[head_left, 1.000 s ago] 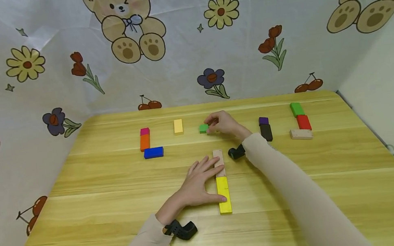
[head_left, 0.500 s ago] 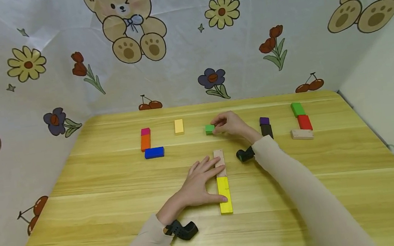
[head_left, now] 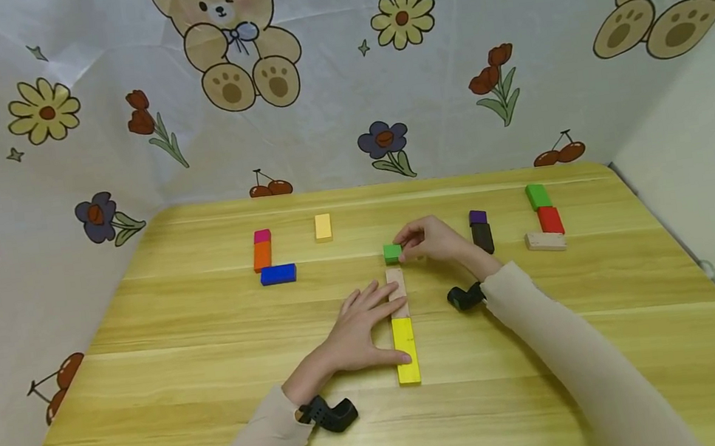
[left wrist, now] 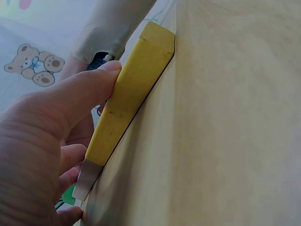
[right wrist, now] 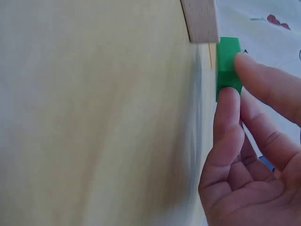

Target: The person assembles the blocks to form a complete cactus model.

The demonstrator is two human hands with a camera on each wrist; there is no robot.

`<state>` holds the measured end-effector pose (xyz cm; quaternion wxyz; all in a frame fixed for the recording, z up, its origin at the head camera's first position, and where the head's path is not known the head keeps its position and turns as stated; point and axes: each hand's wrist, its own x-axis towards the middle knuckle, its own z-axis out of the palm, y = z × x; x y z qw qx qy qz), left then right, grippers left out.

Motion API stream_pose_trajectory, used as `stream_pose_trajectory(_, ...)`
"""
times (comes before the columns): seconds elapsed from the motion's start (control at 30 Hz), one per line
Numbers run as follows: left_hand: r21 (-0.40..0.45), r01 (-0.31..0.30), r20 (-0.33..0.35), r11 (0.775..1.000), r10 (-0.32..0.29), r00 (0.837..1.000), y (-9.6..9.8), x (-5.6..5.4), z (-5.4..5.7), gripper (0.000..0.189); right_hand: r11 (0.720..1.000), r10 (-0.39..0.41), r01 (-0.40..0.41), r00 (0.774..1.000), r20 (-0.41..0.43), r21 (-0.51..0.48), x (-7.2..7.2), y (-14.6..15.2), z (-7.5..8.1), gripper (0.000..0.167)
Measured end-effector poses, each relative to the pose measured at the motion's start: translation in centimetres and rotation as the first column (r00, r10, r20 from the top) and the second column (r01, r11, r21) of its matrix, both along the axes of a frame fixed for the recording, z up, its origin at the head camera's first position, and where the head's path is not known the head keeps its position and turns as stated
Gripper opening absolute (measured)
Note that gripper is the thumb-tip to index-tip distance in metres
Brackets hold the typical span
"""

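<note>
1. Right hand (head_left: 429,240): thumb and fingers pinch the green block (head_left: 392,253) from its right side. The block is at the far end of the central row, in line with it, a slim gap showing between; whether it rests on the counter (head_left: 217,389) cannot be told.

2. Left hand (head_left: 357,331): fingers spread and curled round nothing, fingertips on the wooden block (head_left: 394,276), thumb on the yellow block (head_left: 403,335). These two lie end to end, yellow nearer.

3. Outlying pieces: at left, the magenta block (head_left: 262,236), orange block (head_left: 262,255) and blue block (head_left: 278,274), with a pale yellow block (head_left: 323,228) alone to their right. At right, the purple block (head_left: 478,217) lies beyond the black block (head_left: 483,237); farther right, a second green block (head_left: 538,196), the red block (head_left: 551,220) and a second wooden block (head_left: 545,241).

4. Progress, as judged: the yellow-to-wood join appears made; the green block seems aligned but not yet joined. Whether the outlying pieces belong to the row cannot be judged.

5. Views compared: the right wrist view shows the opposed thumb and fingertip on the green block; the left wrist view, the yellow block's near end face. Only the head view gives the whole layout.
</note>
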<state>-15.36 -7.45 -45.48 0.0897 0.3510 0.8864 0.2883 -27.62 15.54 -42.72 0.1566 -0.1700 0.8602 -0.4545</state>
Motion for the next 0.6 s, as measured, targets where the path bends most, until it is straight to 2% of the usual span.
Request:
stream_pose_trajectory(0.3,0.012,0.002,-0.004,1.0,-0.001,1.0,-0.01,-0.14,-0.19,0.088,0.999,0.027,-0.028,1.0,0.008,0.019,1.02,-0.14,0.04,0.031)
stream_pose_trajectory(0.6,0.02,0.001,-0.005,1.0,-0.001,1.0,-0.07,0.01,-0.05,0.088,0.998,0.063,-0.063,0.998,0.016,0.003,1.12,-0.07,-0.13,0.027)
